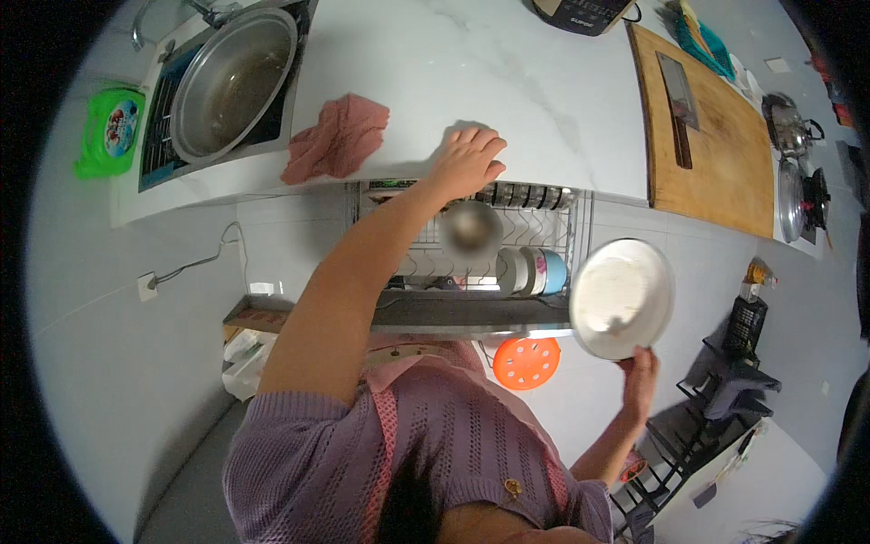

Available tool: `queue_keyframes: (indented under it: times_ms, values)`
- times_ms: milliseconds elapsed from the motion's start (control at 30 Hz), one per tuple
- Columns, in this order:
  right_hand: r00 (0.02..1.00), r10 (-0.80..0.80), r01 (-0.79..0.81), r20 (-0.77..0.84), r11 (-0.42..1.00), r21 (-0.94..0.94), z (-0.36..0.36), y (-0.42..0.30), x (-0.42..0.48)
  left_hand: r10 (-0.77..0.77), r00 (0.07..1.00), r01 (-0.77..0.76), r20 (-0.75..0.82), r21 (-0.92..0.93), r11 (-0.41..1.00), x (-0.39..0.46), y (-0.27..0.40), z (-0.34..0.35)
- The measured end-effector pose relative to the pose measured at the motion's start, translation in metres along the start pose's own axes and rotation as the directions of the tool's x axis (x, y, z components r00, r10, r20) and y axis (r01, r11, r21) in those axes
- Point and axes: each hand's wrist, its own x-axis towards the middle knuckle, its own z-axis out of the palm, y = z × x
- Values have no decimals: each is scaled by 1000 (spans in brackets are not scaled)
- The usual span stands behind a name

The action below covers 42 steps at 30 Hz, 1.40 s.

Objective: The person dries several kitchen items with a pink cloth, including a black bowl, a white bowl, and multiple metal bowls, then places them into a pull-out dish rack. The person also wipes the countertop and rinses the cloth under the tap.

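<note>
My left hand (pixel 472 160) rests on the front edge of the white marble-patterned countertop (pixel 516 88), thumb apart from the fingers, with nothing seen in it. Below it, a pulled-out drawer with a wire dish rack (pixel 537 228) holds a blurred round metal bowl (pixel 471 231). Several stacked bowls (pixel 532 272) stand on edge at its front right. Along its back runs a row of dark-rimmed dishes (pixel 527 196), partly hidden by my arm. My right hand (pixel 639 384) grips the near rim of a shallow white dish (pixel 622 296), tilted and right of the drawer.
A crumpled pink cloth (pixel 340 139) lies left on the counter, beside a sink holding a large metal basin (pixel 234 88). At right, a cleaver (pixel 677 102) lies on a wooden cutting board (pixel 727 156). An orange perforated stool top (pixel 527 364) sits beyond the drawer front.
</note>
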Motion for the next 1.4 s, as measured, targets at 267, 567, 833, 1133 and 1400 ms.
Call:
queue_keyframes:
  times_ms: [267, 567, 833, 1133, 1400]
  values:
    - [898, 156, -115, 412, 986, -122, 178, 82, -6, 138, 974, -132, 179, -44, 990, -46, -43, -29]
    - [766, 148, 164, 625, 896, -413, 314, 176, 79, 231, 963, -246, 136, 111, 963, -54, -48, -37]
    - [640, 412, -108, 648, 884, -455, 363, 224, 99, 215, 964, -229, 156, 77, 970, -49, -48, -39]
    - [662, 452, -120, 598, 851, -511, 385, 284, 124, 194, 957, -215, 214, 78, 973, -45, -47, -40]
    - [773, 466, -98, 429, 757, -646, 406, 337, 142, 235, 949, -239, 210, -10, 971, -39, -47, -43]
